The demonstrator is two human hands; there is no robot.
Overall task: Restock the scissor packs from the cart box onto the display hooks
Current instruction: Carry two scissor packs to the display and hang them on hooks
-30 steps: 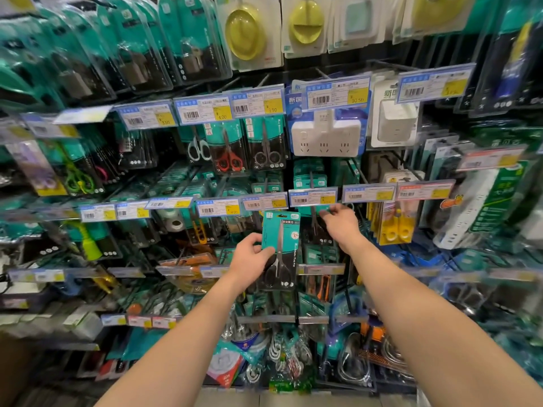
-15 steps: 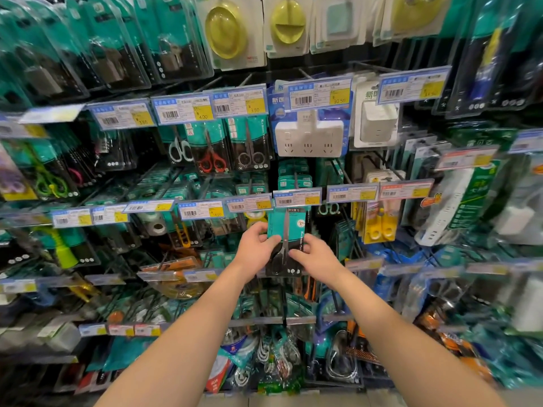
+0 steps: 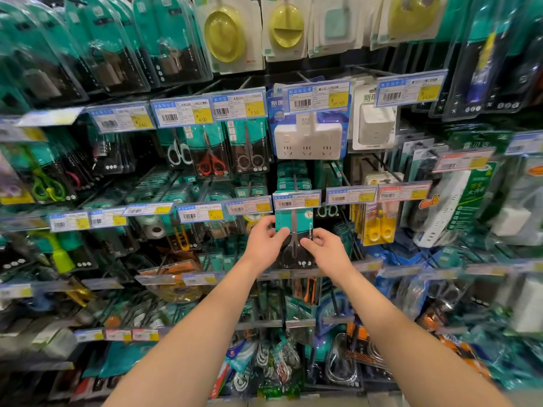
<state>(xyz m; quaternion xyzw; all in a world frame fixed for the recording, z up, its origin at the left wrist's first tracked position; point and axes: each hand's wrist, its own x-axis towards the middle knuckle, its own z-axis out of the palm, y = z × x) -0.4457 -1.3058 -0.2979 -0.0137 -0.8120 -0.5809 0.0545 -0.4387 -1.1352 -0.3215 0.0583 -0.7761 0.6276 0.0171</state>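
Note:
A teal and black scissor pack with dark scissors inside is held up against the display, its top tucked just under a price tag at the end of a display hook. My left hand pinches the pack's left edge with the thumb across its front. My right hand pinches its right edge lower down. More teal packs hang behind the tag on the same hook. The cart box is out of view.
Rows of hooks with price tags fill the wall. Other scissor packs hang above left, a white power strip directly above, yellow scissors to the right. Lower hooks with tools and cables jut out under my forearms.
My right hand came down from the hook's price tag and took hold of the pack's right edge. Both hands raised the pack until its top reached the tag.

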